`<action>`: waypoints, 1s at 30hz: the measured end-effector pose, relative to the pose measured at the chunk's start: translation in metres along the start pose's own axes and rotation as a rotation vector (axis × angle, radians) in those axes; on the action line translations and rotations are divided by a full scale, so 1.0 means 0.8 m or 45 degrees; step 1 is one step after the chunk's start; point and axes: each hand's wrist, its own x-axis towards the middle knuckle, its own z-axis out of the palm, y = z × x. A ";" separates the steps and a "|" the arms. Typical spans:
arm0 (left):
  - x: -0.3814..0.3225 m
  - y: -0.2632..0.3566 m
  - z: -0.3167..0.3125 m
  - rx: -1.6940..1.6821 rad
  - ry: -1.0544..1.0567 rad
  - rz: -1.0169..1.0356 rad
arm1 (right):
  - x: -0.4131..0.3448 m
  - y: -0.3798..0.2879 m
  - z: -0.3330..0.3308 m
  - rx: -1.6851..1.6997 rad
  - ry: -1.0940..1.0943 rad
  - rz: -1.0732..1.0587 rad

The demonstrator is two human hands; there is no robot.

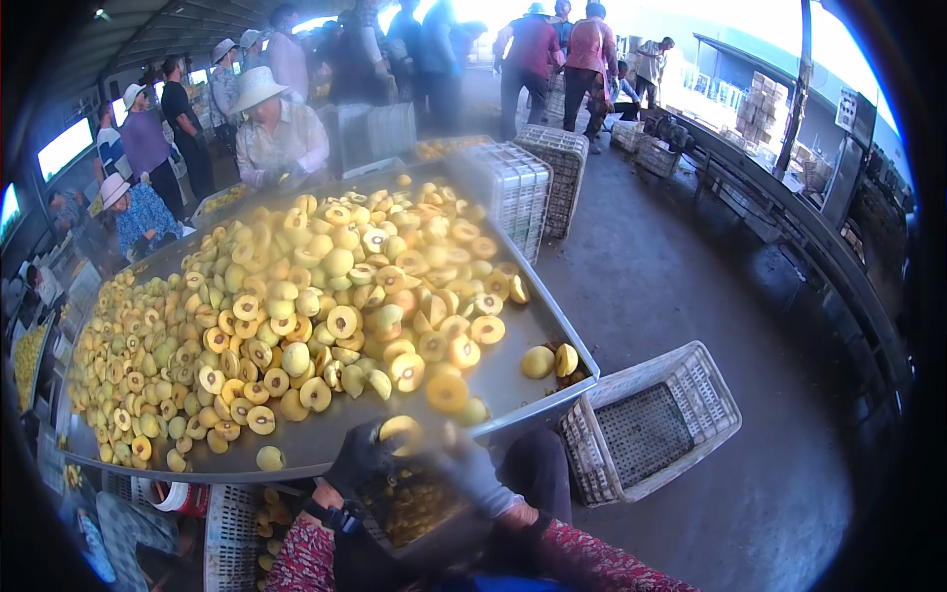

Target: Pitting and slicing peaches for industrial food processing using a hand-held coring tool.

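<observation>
My left hand (360,460), in a dark glove, holds a halved yellow peach (400,434) with its cut face up, just over the near edge of a metal sorting table (518,399). Close beside that half is my right hand (473,473), in a pale grey glove. Motion blur hides its fingertips and anything in them. Spread across the table is a large heap of peach halves (325,296), many with brown pit hollows or pits showing. Beneath my hands, a container holds small brownish-yellow pieces (418,503), too blurred to name exactly.
A plastic crate (651,436) with nothing in it stands on the floor at right. Two peach pieces (547,361) lie in the table's right corner. Stacked crates (518,192) flank the far side. A worker in a hat (281,140) stands opposite. A conveyor (784,214) runs along the right.
</observation>
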 end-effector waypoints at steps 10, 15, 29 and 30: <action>-0.076 0.015 0.068 -0.987 0.483 -0.018 | -0.010 -0.045 0.009 -0.026 -0.408 -0.067; -0.087 0.021 0.077 -0.821 0.536 0.027 | -0.013 -0.015 0.017 -0.341 -0.334 -0.378; -0.084 0.109 0.054 -1.136 0.767 -0.048 | -0.074 -0.084 0.000 -0.711 -0.050 -0.671; -0.085 0.103 0.053 -0.699 0.813 0.009 | -0.073 -0.083 0.004 -0.700 -0.067 -0.662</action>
